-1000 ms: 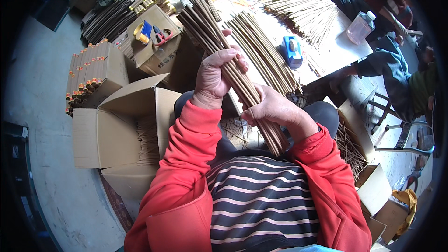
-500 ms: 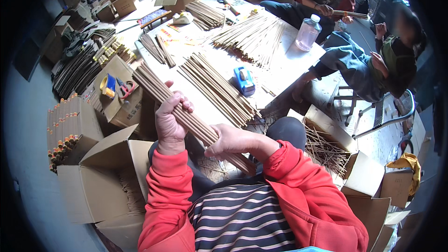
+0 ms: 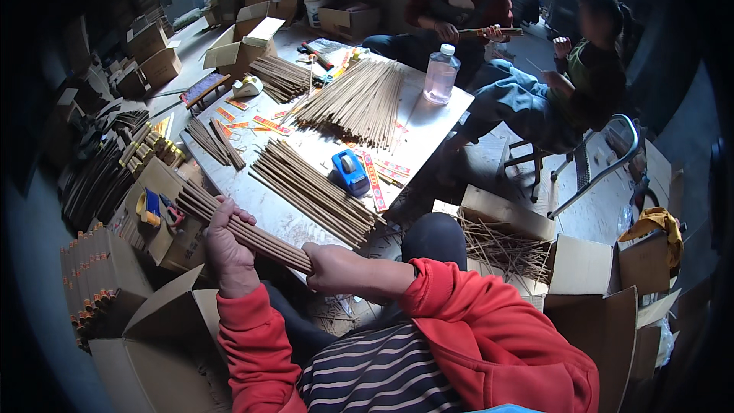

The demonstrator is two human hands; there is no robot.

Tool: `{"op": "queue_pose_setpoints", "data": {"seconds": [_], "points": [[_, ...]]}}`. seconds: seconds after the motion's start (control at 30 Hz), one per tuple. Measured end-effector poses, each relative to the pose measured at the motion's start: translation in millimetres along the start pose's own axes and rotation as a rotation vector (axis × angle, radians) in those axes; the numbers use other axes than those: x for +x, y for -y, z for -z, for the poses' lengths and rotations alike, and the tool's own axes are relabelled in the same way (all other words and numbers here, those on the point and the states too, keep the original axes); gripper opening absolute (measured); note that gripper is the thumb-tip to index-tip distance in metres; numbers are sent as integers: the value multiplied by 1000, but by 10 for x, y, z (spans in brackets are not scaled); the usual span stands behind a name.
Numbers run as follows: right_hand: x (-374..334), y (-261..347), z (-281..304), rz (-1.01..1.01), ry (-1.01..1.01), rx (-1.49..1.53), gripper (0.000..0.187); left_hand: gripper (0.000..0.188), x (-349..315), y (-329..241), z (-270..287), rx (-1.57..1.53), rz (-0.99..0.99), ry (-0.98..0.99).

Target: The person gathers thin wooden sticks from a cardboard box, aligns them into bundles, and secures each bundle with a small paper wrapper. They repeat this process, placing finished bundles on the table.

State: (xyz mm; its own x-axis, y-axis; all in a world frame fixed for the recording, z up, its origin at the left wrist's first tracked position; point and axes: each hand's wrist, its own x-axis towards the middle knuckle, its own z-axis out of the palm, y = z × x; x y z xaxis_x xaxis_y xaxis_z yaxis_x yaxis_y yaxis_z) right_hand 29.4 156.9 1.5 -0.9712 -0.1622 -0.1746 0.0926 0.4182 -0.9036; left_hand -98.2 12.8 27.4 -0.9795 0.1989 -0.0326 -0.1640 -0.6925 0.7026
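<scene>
A bundle of thin brown incense sticks (image 3: 269, 245) slants across in front of me, over the table's near edge. My left hand (image 3: 230, 248) is wrapped round its middle, the thumb up along the sticks. My right hand (image 3: 330, 268) closes round the lower right end. Just beyond lies a row of loose brown sticks (image 3: 310, 193) on the white table (image 3: 218, 183). Beside that row sits a blue tape dispenser (image 3: 351, 173) among red and yellow paper strips (image 3: 375, 183). Farther back a larger pile of sticks (image 3: 352, 101) fans out.
A clear bottle (image 3: 441, 76) stands near the table's right corner. Open cartons (image 3: 164, 359) and stacked wrapped bundles (image 3: 92, 279) are at my left. Broken sticks (image 3: 505, 248) fill a box at right, near a metal-framed chair (image 3: 592, 168). Two people sit across the table, one holding a bundle.
Both hands and the bundle have moved left and slightly down in the picture. My right hand now closes round the bundle's lower end. The view has shifted, showing more of the far side.
</scene>
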Motion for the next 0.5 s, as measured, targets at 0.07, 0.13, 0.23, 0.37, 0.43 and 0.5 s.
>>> {"op": "queue_pose_setpoints", "data": {"seconds": [0.07, 0.13, 0.23, 0.37, 0.43, 0.5], "points": [[16, -69, -53, 108, -180, -393, 24, 24, 20, -38, 29, 37, -15, -119], [-30, -56, -23, 101, -11, -98, 28, 22, 50, -88, 105, -71, 0, 55], [-191, 210, 168, -112, 417, 432, 39, 24, 115, -253, 260, -319, 88, 471], [-124, 85, 102, -65, 275, 271, 34, 18, 203, -262, 260, -195, 57, 304], [-55, -14, 17, 67, 32, -56, 30, 16, 229, -214, 201, -36, 32, -15], [-57, -45, -18, 111, -141, -286, 24, 17, 199, -164, 114, 62, -65, -151]]}}
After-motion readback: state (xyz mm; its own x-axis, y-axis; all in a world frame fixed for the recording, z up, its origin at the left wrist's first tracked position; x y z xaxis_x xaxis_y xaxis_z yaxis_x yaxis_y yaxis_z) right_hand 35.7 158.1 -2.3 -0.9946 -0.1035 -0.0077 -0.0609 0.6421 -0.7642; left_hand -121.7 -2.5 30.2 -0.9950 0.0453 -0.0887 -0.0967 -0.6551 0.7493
